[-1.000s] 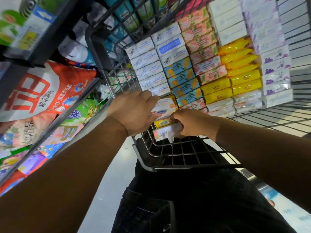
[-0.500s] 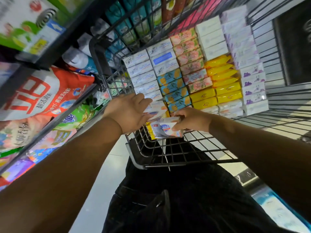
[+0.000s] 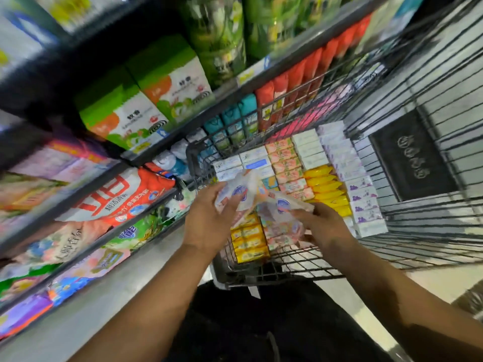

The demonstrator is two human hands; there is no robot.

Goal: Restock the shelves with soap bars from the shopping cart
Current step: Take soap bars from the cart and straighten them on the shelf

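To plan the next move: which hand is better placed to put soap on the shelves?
Probably left: the left hand grips a soap pack nearer the shelves; the right hand is farther, over the cart.

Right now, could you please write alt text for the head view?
A left hand and right hand hold white soap packs over a wire shopping cart holding rows of soap bars; stocked shelves stand at left.

Over the cart (image 3: 236, 279), left hand (image 3: 209, 222) and right hand (image 3: 325, 227) hold soap bars (image 3: 241, 192).
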